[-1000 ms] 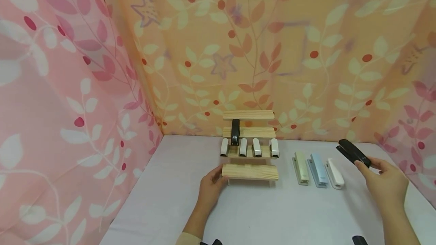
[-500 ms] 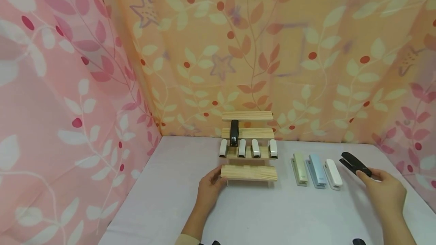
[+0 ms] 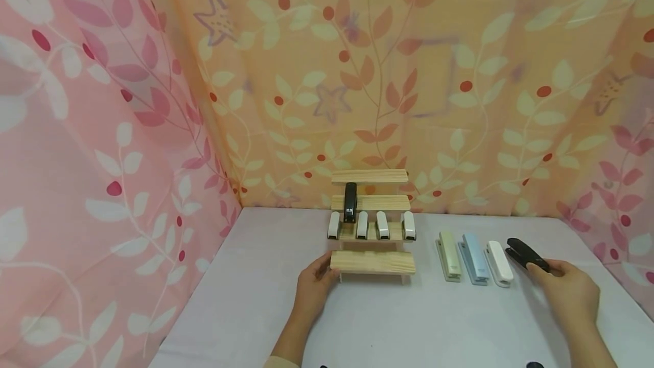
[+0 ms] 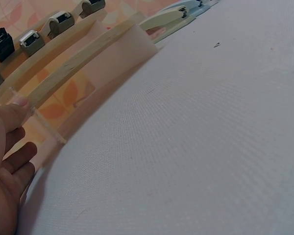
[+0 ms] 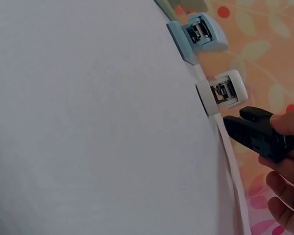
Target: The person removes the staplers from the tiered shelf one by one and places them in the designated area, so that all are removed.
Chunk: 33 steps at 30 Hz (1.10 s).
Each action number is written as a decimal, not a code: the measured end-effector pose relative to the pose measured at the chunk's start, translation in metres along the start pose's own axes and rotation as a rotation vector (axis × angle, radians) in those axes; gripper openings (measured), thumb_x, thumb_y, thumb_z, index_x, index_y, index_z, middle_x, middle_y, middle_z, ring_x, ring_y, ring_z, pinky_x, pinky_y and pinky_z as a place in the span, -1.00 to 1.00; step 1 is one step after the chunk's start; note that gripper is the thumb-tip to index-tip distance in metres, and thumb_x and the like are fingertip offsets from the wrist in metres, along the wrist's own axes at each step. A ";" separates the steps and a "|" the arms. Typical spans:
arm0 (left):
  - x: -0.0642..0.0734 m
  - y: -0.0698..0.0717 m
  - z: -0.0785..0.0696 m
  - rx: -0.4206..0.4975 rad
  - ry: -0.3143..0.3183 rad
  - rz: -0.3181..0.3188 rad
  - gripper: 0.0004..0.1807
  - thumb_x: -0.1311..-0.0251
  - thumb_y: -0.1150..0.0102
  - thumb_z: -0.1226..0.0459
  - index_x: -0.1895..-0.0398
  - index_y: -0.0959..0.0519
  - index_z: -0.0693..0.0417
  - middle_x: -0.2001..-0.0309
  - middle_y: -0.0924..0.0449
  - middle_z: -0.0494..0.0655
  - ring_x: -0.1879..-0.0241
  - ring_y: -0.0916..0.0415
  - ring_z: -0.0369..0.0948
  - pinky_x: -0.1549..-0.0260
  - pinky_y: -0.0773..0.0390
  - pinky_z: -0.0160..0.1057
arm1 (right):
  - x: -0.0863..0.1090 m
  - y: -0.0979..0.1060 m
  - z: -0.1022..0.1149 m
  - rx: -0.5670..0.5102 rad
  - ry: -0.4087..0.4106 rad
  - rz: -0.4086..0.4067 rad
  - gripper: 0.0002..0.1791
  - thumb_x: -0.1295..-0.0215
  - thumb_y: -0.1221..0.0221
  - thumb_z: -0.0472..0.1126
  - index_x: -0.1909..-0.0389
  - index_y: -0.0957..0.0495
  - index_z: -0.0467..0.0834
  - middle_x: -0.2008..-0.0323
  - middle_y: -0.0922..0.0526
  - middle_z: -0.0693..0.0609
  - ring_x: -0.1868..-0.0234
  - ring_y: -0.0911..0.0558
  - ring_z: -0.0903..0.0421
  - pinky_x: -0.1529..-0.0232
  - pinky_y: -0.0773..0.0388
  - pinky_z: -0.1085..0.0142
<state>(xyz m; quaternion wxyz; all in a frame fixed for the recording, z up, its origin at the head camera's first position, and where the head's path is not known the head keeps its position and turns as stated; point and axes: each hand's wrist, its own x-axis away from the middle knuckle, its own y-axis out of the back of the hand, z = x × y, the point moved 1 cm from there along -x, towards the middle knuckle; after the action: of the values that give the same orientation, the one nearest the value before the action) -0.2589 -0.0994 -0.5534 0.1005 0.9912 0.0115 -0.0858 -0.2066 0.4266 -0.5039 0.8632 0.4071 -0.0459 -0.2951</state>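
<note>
The right hand (image 3: 571,293) pinches a black stapler (image 3: 528,255) at its ten o'clock, seemingly not yet set down. Toward nine o'clock, a white stapler (image 3: 499,264), blue stapler (image 3: 475,260) and green stapler (image 3: 449,256) already lie in a row; farther, the left hand (image 3: 313,285) grips the stand (image 3: 373,262), with five small staplers (image 3: 362,225) on its shelves.

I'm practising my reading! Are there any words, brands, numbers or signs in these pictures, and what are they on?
No text can be read for sure.
Black stapler on the rack: small pale marks, too tiny to read.
Green stapler, blue stapler: perhaps faint marks, too blurred.
Held stapler, white staplers: nothing readable.
Curtain: drawn stars, no readable words.
</note>
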 end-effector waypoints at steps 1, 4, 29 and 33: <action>0.000 0.000 0.000 -0.006 -0.002 0.001 -0.37 -0.23 -0.42 0.09 -0.37 -0.52 0.00 -0.32 -0.57 -0.05 -0.39 -0.43 -0.04 -0.41 -0.41 -0.08 | 0.000 -0.001 0.000 0.007 -0.004 0.006 -0.27 -0.29 -0.34 0.18 -0.13 -0.57 -0.42 0.10 -0.72 -0.40 0.02 -0.57 -0.39 0.18 -0.34 -0.06; 0.000 0.000 0.000 -0.012 -0.004 0.002 -0.36 -0.24 -0.41 0.08 -0.38 -0.52 0.01 -0.32 -0.57 -0.05 -0.39 -0.44 -0.04 -0.40 -0.42 -0.10 | 0.000 -0.003 0.000 0.028 -0.024 0.026 -0.25 -0.28 -0.35 0.18 -0.13 -0.56 -0.43 0.03 -0.68 -0.43 -0.01 -0.54 -0.44 0.14 -0.35 -0.13; -0.002 0.000 -0.001 -0.001 0.003 -0.009 -0.41 -0.22 -0.43 0.11 -0.33 -0.56 -0.05 -0.30 -0.59 -0.06 -0.37 -0.46 -0.04 -0.40 -0.43 -0.05 | -0.005 -0.005 -0.013 0.160 -0.030 0.215 -0.20 -0.11 -0.43 0.30 0.09 -0.57 -0.41 0.16 -0.65 -0.42 0.18 -0.56 -0.29 0.25 -0.44 -0.09; -0.003 -0.002 0.002 0.014 0.008 -0.025 -0.43 -0.22 -0.43 0.17 -0.32 -0.57 -0.03 -0.29 -0.60 -0.06 -0.36 -0.47 -0.05 -0.40 -0.43 -0.03 | -0.006 -0.007 -0.015 0.181 -0.028 0.229 -0.18 -0.08 -0.45 0.30 0.09 -0.56 -0.42 0.18 -0.64 -0.42 0.17 -0.55 -0.32 0.19 -0.44 -0.19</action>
<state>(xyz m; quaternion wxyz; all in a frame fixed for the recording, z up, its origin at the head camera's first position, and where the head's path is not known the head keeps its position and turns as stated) -0.2620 -0.0980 -0.5550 0.0925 0.9919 0.0235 -0.0833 -0.2100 0.4359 -0.5179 0.8503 0.4710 -0.1306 -0.1952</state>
